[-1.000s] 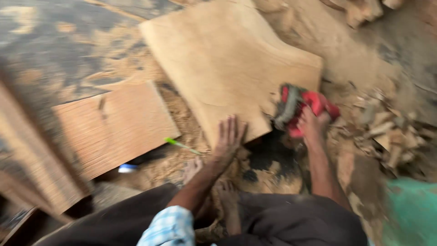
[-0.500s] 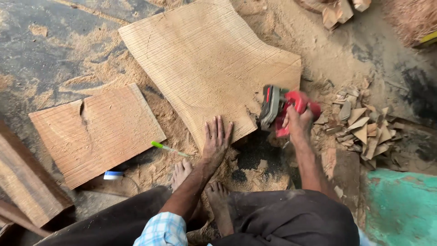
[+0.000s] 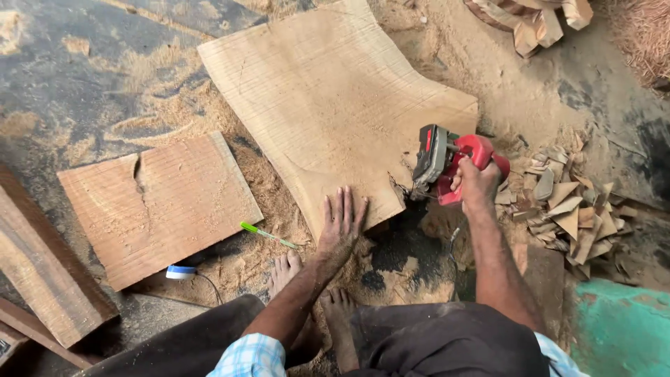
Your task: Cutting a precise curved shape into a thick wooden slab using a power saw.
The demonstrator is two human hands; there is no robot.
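Since the earlier frames, view and posture have steadied: the left hand stays pressed flat, fingers spread, on the near edge of the large pale slab, while the right hand stays wrapped around the red power cutter at the slab's near-right corner, its blade end touching the ragged edge. Judged from this, cutting at that corner continues. Left of the slab lie a smaller reddish board and a green pen; right of it, a heap of wood chips. Sawdust surrounds the slab.
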